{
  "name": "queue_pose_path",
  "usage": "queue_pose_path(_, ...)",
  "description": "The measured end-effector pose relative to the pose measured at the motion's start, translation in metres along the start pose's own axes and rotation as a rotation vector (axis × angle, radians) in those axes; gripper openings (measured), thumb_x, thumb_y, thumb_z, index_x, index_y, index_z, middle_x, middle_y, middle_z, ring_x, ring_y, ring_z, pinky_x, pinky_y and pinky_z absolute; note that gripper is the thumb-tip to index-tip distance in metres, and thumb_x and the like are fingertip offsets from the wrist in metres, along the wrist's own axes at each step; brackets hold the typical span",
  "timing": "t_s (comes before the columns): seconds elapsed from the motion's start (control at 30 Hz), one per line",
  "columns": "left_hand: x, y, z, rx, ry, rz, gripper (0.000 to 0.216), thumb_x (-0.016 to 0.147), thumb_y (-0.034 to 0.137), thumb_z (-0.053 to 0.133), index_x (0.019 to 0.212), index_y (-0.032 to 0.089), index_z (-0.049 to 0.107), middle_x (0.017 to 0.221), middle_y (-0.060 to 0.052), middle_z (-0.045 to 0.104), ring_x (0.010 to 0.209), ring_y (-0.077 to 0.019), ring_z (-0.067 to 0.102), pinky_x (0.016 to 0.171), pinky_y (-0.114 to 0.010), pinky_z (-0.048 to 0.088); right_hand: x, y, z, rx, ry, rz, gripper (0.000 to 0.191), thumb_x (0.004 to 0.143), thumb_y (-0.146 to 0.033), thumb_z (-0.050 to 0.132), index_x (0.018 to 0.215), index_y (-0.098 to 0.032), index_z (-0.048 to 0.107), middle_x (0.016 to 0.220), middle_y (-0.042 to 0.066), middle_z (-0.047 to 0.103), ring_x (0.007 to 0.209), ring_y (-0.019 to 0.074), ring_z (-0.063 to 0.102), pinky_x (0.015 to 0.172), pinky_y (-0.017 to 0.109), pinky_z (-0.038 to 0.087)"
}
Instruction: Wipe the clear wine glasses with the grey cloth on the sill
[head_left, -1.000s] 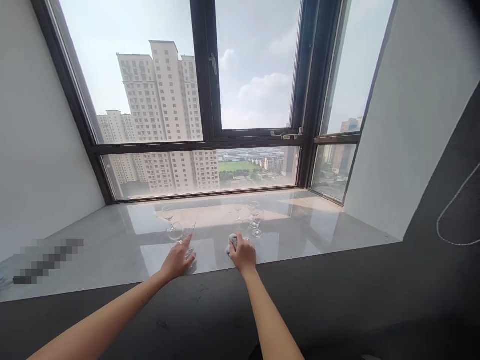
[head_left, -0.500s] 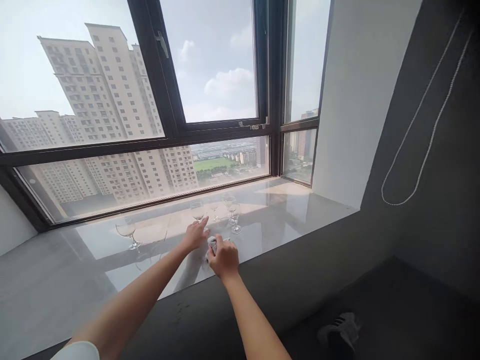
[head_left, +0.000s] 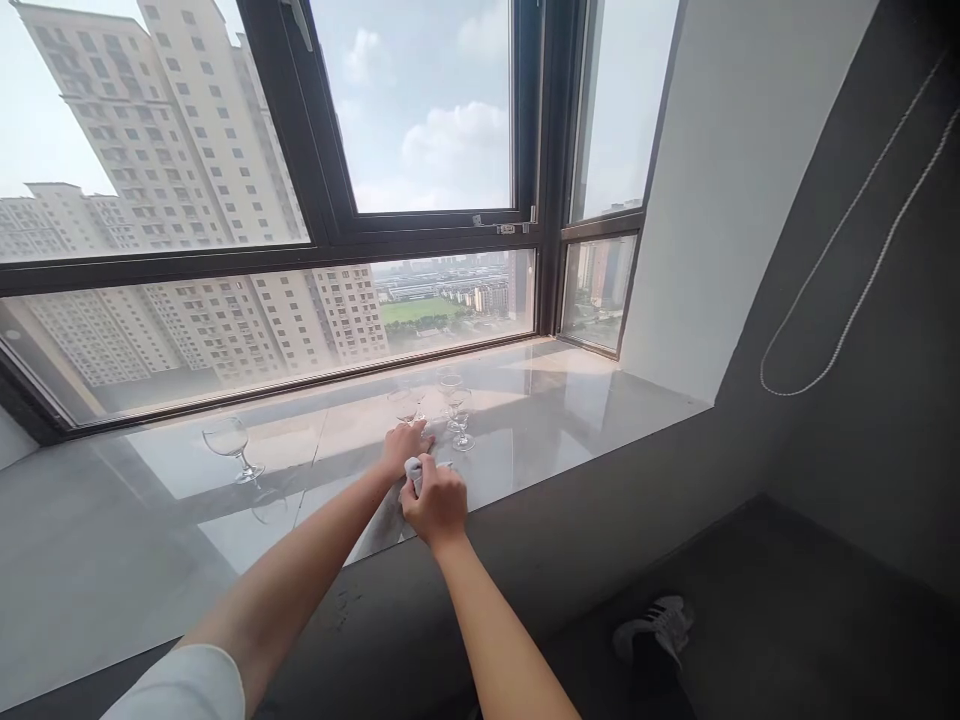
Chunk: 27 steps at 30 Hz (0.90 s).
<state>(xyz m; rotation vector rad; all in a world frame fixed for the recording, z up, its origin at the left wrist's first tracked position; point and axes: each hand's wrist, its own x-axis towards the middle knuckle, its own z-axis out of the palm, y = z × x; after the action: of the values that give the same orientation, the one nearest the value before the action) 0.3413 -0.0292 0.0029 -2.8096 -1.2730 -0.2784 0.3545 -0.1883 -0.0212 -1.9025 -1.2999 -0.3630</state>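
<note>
My left hand is over the sill with its fingers closed around the lower part of a clear wine glass; the fingers partly hide the stem and foot. My right hand is closer to the sill's front edge, gripping a bunched light grey cloth. Just right of the left hand, wine glasses stand close together, one of them a clear wine glass in front. Farther left, another wine glass stands apart on its foot.
The glossy pale window sill reflects the glasses and drops off along its front edge. Dark window frames rise behind it. A white wall bounds the right side, with a looped cord hanging beyond. A shoe is on the floor.
My left hand and the glass by it have shifted right, closer to the other glasses. My right hand still grips the cloth. The whole view has shifted slightly.
</note>
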Motion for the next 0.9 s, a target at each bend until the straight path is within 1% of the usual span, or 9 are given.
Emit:
queue_pose_path(0.17, 0.010, 0.008, 0.000, -0.007, -0.008, -0.025, 0.045, 0.094, 0.046, 0.037, 0.127, 0.022, 0.054, 0.111, -0.013, 0.065, 0.115, -0.0271, 0.053, 0.090, -0.038, 0.039, 0.000, 0.000, 0.001, -0.015, 0.003, 0.000, 0.025, 0.084, -0.030, 0.049, 0.106, -0.020, 0.055, 0.075, 0.004, 0.061, 0.069, 0.0202, 0.055, 0.066, 0.029, 0.035)
queue_pose_path(0.33, 0.016, 0.020, 0.005, 0.015, -0.011, -0.046, 0.037, 0.094, 0.033, 0.034, 0.118, 0.016, 0.057, 0.113, -0.016, 0.062, 0.113, -0.0283, 0.052, 0.090, -0.041, 0.037, 0.000, -0.001, 0.001, -0.024, 0.014, -0.009, 0.022, 0.086, -0.030, 0.048, 0.104, -0.020, 0.055, 0.073, 0.003, 0.060, 0.068, 0.0199, 0.055, 0.065, 0.029, 0.034)
queue_pose_path(0.4, 0.017, 0.022, 0.007, 0.016, -0.014, -0.046, 0.035, 0.092, 0.029, 0.037, 0.119, 0.017, 0.057, 0.116, -0.017, 0.061, 0.114, -0.0295, 0.052, 0.091, -0.043, 0.037, 0.000, -0.001, 0.001, -0.020, 0.015, -0.009, 0.021, 0.086, -0.030, 0.047, 0.103, -0.020, 0.055, 0.072, 0.003, 0.060, 0.067, 0.0198, 0.054, 0.064, 0.029, 0.033)
queue_pose_path(0.5, 0.016, 0.022, 0.010, 0.023, -0.015, -0.048, 0.039, 0.090, 0.028, 0.039, 0.126, 0.021, 0.053, 0.119, -0.016, 0.059, 0.117, -0.0303, 0.050, 0.093, -0.045, 0.036, 0.000, 0.000, 0.001, -0.010, 0.016, -0.011, 0.020, 0.086, -0.029, 0.047, 0.102, -0.021, 0.055, 0.072, 0.003, 0.060, 0.067, 0.0197, 0.054, 0.064, 0.028, 0.033)
queue_pose_path(0.57, 0.016, 0.019, 0.012, 0.027, -0.008, -0.037, 0.046, 0.090, 0.030, 0.039, 0.135, 0.024, 0.047, 0.122, -0.016, 0.058, 0.119, -0.0311, 0.048, 0.097, -0.048, 0.033, 0.000, 0.000, 0.001, -0.007, 0.019, -0.014, 0.021, 0.086, -0.030, 0.047, 0.103, -0.020, 0.055, 0.073, 0.003, 0.061, 0.068, 0.0198, 0.055, 0.065, 0.028, 0.033)
queue_pose_path(0.63, 0.015, 0.015, 0.013, 0.022, -0.011, -0.016, 0.053, 0.091, 0.032, 0.038, 0.144, 0.029, 0.038, 0.129, -0.016, 0.054, 0.122, -0.0322, 0.046, 0.100, -0.050, 0.029, 0.000, 0.000, 0.001, -0.003, 0.022, -0.013, 0.021, 0.086, -0.030, 0.048, 0.103, -0.020, 0.055, 0.073, 0.003, 0.061, 0.068, 0.0198, 0.055, 0.065, 0.028, 0.033)
queue_pose_path(0.73, 0.009, 0.004, 0.010, -0.014, -0.059, 0.034, 0.058, 0.092, 0.034, 0.037, 0.149, 0.036, 0.028, 0.141, -0.014, 0.045, 0.132, -0.0335, 0.038, 0.105, -0.055, 0.022, 0.000, 0.000, 0.000, 0.002, 0.018, -0.017, 0.024, 0.086, -0.030, 0.047, 0.105, -0.019, 0.056, 0.074, 0.004, 0.062, 0.069, 0.0197, 0.056, 0.065, 0.028, 0.034)
queue_pose_path(0.83, -0.010, -0.014, 0.001, -0.051, -0.103, 0.173, 0.058, 0.093, 0.035, 0.037, 0.150, 0.037, 0.026, 0.148, -0.013, 0.036, 0.140, -0.0337, 0.026, 0.107, -0.057, 0.019, 0.000, 0.000, -0.002, 0.006, 0.006, -0.017, 0.029, 0.085, -0.031, 0.049, 0.111, -0.019, 0.055, 0.076, 0.004, 0.062, 0.070, 0.0195, 0.057, 0.066, 0.028, 0.035)
queue_pose_path(0.9, -0.031, -0.030, -0.008, -0.075, -0.085, 0.260, 0.057, 0.094, 0.034, 0.036, 0.150, 0.035, 0.028, 0.150, -0.012, 0.035, 0.141, -0.0319, 0.025, 0.109, -0.054, 0.021, 0.000, 0.000, -0.003, 0.011, -0.008, -0.014, 0.031, 0.085, -0.031, 0.049, 0.113, -0.019, 0.055, 0.076, 0.004, 0.063, 0.070, 0.0192, 0.057, 0.066, 0.028, 0.035)
